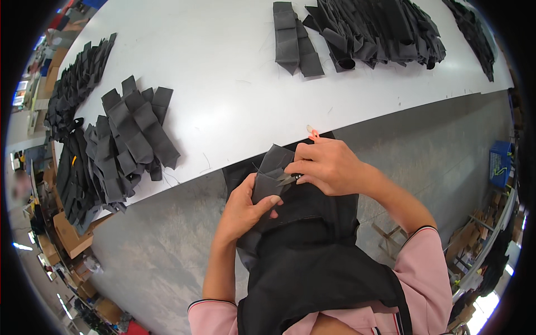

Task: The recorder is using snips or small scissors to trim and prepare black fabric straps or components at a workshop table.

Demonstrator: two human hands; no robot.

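Observation:
My left hand point(245, 211) is closed on a dark grey fabric strip point(269, 177), with the thumb across its lower end. The strip is held above my lap, just off the table's near edge. In my right hand point(330, 167) is a pair of small scissors point(288, 180). Their metal blades point left and touch or lie close to the strip, and an orange part of the handle shows above the fingers. A loose thread stands out at the strip's left side. The fingers hide the middle of the scissors.
The white table point(223, 95) carries a pile of grey strips point(134, 123) at the left and a larger dark bundle point(379, 33) at the far right. Two strips point(287, 42) lie beside that bundle. A blue crate point(499, 162) stands at the right.

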